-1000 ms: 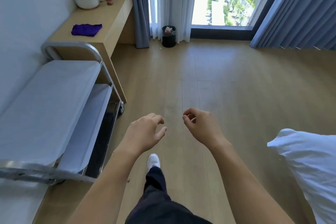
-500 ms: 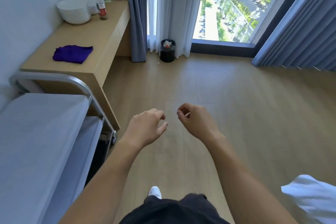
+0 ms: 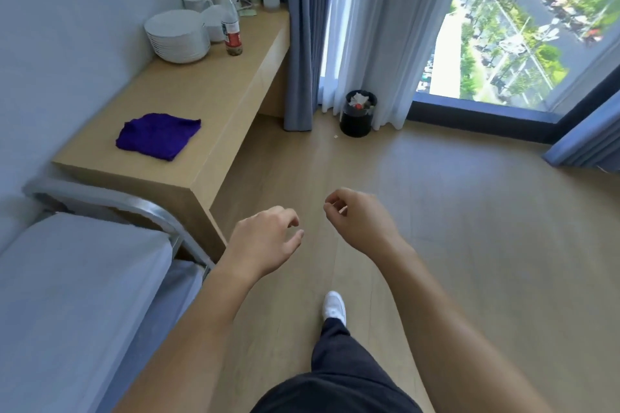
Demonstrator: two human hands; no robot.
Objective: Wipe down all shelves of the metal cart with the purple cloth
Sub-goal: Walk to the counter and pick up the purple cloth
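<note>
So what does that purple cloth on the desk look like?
The purple cloth is deep violet and fuzzy, like terry or microfibre. It is folded into a rough, slightly rumpled square and lies flat near the front end of the wooden desk, close to the wall. Nothing touches it but the desk.

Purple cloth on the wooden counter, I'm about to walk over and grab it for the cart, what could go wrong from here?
Both hands are empty, the left hand nearest the counter.
1. The cart handle juts out right beside the counter's end; a hip or arm could knock it.
2. A careless sweep past the purple cloth might reach the stack of plates and the bottle farther along.
</note>
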